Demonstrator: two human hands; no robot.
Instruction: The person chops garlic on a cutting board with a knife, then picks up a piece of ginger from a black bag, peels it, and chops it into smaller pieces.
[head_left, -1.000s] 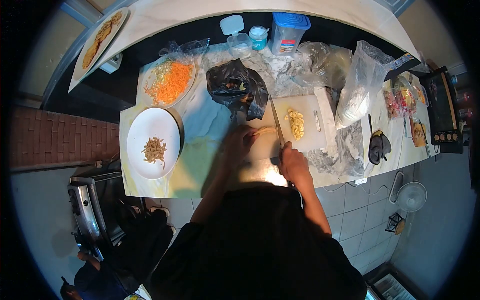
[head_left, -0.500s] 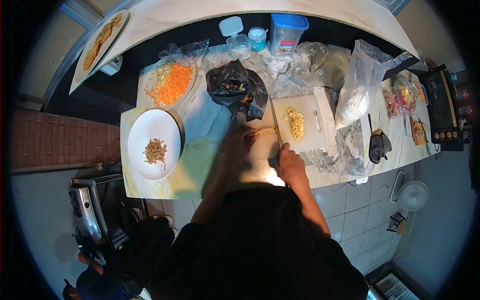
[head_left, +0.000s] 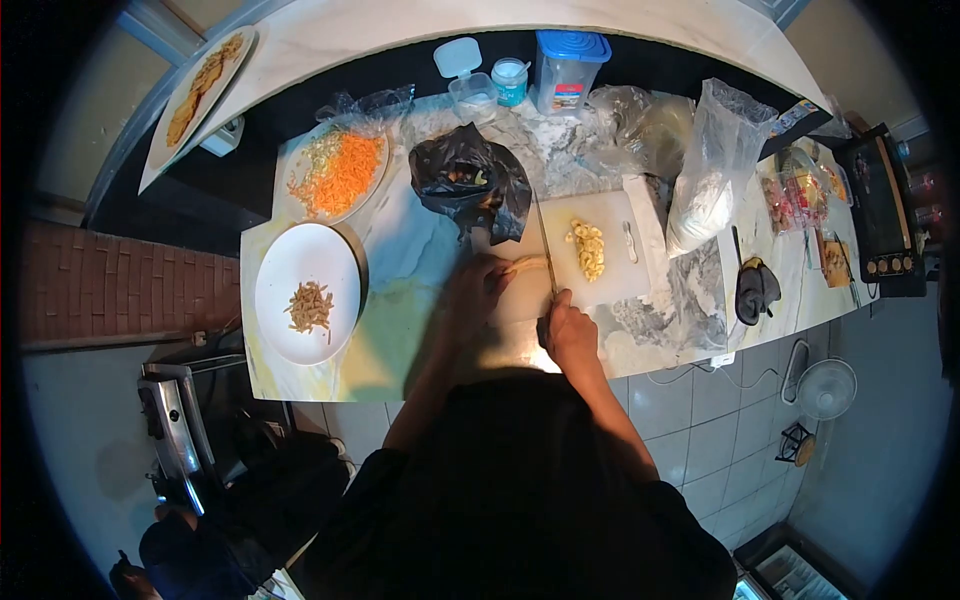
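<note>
My right hand (head_left: 573,332) is closed around a kitchen knife (head_left: 545,235), whose long blade points away from me over the white cutting board (head_left: 625,275). Under my left hand (head_left: 488,277), bent fingers hold a long, pale yellowish piece of food (head_left: 527,263) against the board. The blade stands at the right end of that piece; whether it touches cannot be told. To the right of the knife lies a small pile of chopped yellowish pieces (head_left: 587,250). A small white-handled tool (head_left: 630,242) rests near the board's right edge. Just beyond my left hand sits an open black plastic bag (head_left: 470,180).
On the left are a white plate (head_left: 275,265) with brownish strips and a plate of shredded carrot (head_left: 350,175). A blue-lidded container (head_left: 572,75) and small tubs stand at the back. At right is a bag of white powder (head_left: 705,205). Another person (head_left: 200,550) is behind left.
My right hand and the knife handle have shifted slightly left and toward me. My left hand keeps its place on the food piece. The other person at lower left has moved.
</note>
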